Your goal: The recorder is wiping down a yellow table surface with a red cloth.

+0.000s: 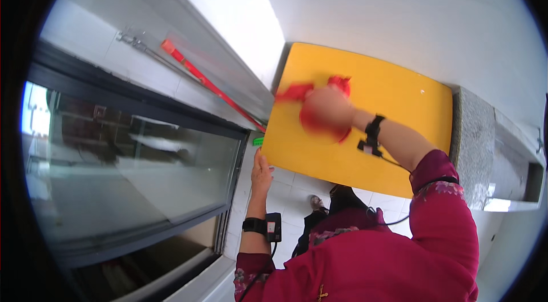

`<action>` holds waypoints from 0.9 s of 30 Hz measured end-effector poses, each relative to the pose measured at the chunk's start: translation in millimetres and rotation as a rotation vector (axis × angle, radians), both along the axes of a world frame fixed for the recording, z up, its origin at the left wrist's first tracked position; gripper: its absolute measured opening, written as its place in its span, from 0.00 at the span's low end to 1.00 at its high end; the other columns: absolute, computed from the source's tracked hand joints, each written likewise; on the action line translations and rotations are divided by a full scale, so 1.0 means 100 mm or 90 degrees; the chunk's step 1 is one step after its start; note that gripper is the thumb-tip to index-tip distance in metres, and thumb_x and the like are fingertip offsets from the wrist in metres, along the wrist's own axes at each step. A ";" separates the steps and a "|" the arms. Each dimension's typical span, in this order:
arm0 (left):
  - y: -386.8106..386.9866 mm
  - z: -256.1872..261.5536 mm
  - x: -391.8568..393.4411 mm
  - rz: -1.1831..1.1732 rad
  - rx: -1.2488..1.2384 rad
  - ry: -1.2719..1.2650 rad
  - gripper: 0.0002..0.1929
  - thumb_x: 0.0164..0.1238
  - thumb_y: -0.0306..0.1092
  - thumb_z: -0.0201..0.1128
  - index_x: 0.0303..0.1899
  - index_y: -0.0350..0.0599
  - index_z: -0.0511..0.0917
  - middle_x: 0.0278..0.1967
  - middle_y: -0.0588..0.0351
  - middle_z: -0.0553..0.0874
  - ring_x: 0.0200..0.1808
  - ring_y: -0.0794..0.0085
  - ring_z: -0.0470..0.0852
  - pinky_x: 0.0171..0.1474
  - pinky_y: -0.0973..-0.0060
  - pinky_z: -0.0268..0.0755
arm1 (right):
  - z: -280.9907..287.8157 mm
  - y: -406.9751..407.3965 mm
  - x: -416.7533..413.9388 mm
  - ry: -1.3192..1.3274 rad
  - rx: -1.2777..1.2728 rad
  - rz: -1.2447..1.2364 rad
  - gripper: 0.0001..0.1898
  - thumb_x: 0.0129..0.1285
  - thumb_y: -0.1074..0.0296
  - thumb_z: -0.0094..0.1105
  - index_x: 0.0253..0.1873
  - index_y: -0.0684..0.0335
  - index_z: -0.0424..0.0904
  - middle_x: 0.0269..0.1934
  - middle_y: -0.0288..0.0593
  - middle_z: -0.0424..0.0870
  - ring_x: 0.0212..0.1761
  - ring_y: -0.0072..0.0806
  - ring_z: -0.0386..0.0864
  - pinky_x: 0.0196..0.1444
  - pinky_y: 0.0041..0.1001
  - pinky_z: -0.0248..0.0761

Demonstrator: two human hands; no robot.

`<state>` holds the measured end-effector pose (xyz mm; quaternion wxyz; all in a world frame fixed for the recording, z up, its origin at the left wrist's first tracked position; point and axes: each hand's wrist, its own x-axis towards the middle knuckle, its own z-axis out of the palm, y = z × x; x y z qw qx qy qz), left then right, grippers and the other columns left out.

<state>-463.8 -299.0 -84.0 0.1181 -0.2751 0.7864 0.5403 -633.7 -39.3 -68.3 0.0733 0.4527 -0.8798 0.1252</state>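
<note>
My right hand, blurred, is on a red cloth over the yellow tabletop. Parts of the cloth spread out to the left of the hand and below it, and the hand hides its middle. The fingers are too blurred to make out one by one. At the table's near left corner is my left hand, its fingers stretched along the side edge and touching it. A black strap with a small device is on each forearm.
A long red pole leans by the wall left of the table. Below it is a dark-framed glass window. A small green object shows beside the left edge. To the right stands a grey speckled stone counter with a basin.
</note>
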 end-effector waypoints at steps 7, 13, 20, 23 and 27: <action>0.10 0.15 -0.01 0.016 0.010 -0.012 0.30 0.71 0.59 0.34 0.68 0.54 0.57 0.53 0.51 0.77 0.43 0.65 0.82 0.37 0.70 0.76 | -0.03 -0.64 -1.00 0.093 0.013 -0.305 0.13 0.59 0.59 0.50 0.44 0.59 0.74 0.44 0.42 0.73 0.50 0.37 0.69 0.48 0.37 0.62; 0.09 0.31 -0.11 0.066 0.178 -0.034 0.34 0.69 0.65 0.33 0.67 0.53 0.59 0.57 0.52 0.74 0.51 0.63 0.78 0.46 0.67 0.74 | -0.05 -1.14 0.47 0.103 0.023 0.036 0.19 0.58 0.58 0.53 0.52 0.59 0.74 0.51 0.43 0.72 0.55 0.37 0.67 0.53 0.36 0.62; 0.04 0.31 -0.06 0.083 0.163 -0.054 0.39 0.65 0.71 0.33 0.66 0.51 0.61 0.56 0.52 0.74 0.54 0.63 0.74 0.49 0.64 0.70 | -0.02 -0.83 0.01 -0.024 -0.090 0.079 0.16 0.53 0.58 0.57 0.47 0.55 0.76 0.47 0.38 0.74 0.52 0.33 0.70 0.49 0.35 0.64; 0.02 0.22 -0.03 0.110 0.144 -0.083 0.39 0.64 0.71 0.34 0.66 0.51 0.60 0.55 0.51 0.74 0.54 0.63 0.74 0.49 0.64 0.70 | 0.01 -0.66 -0.63 0.077 -0.062 -0.107 0.11 0.58 0.58 0.54 0.43 0.54 0.75 0.44 0.37 0.74 0.48 0.33 0.70 0.48 0.35 0.64; 0.03 0.10 0.09 0.105 0.155 -0.096 0.40 0.63 0.72 0.35 0.66 0.50 0.61 0.55 0.49 0.74 0.54 0.63 0.74 0.49 0.64 0.70 | -0.03 -0.95 -0.35 0.047 0.084 -0.176 0.14 0.56 0.58 0.55 0.45 0.56 0.74 0.47 0.41 0.73 0.51 0.37 0.68 0.50 0.36 0.63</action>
